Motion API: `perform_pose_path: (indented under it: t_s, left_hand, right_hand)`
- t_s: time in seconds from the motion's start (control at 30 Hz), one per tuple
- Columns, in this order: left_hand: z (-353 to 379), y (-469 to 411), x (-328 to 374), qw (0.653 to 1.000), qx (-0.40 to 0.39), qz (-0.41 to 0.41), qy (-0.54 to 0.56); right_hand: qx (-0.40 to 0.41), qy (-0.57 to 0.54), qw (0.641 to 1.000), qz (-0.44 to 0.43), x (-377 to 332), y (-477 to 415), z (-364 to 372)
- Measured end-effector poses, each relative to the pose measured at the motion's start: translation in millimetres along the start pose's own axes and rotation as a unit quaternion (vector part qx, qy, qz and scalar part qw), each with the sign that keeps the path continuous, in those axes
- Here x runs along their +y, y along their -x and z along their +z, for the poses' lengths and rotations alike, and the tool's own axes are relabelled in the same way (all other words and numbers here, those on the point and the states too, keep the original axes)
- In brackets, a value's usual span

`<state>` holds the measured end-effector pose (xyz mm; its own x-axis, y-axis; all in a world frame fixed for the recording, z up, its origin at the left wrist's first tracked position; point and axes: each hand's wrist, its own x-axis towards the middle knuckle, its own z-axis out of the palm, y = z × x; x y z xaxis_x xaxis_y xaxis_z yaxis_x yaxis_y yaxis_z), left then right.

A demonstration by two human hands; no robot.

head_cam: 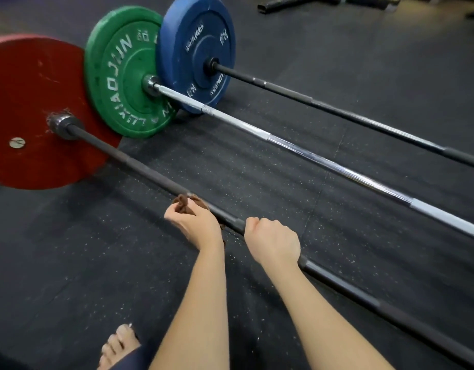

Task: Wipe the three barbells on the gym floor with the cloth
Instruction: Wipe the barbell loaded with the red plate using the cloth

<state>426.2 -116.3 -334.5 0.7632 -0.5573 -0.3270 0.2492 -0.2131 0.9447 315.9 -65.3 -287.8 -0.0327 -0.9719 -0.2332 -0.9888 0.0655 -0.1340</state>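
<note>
bare toes (121, 343) sit lowest in my view; beyond them my left hand (194, 222) clenches the brown cloth (182, 202) against the nearest barbell (139, 166), the red-plated one; my right hand (270, 240) curls round the same bar, just beside the left

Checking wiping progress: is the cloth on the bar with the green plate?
No, the left hand holds the cloth against the bar with the red plate.

Dim, soft overall light, slight blur throughout, wide-angle bending at the edges.
</note>
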Motion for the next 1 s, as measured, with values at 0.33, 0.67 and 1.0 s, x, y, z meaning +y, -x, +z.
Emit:
perform_pose_path:
  t_s: [0.33, 0.67, 1.0]
  left_hand:
    - [-18, -81, 36, 0.998, -0.059, -0.001, -0.032]
    - [-19, 6, 3, 0.995, -0.081, 0.031, -0.039]
    - [-27, -67, 36, 0.994, -0.083, 0.033, -0.062]
  right_hand:
    - [0.000, 0.003, 1.000, 0.024, 0, -3, 5]
    - [0.014, 0.032, 0.999, 0.002, -2, -2, 7]
    - [0.009, 0.047, 0.999, 0.004, -2, -1, 5]
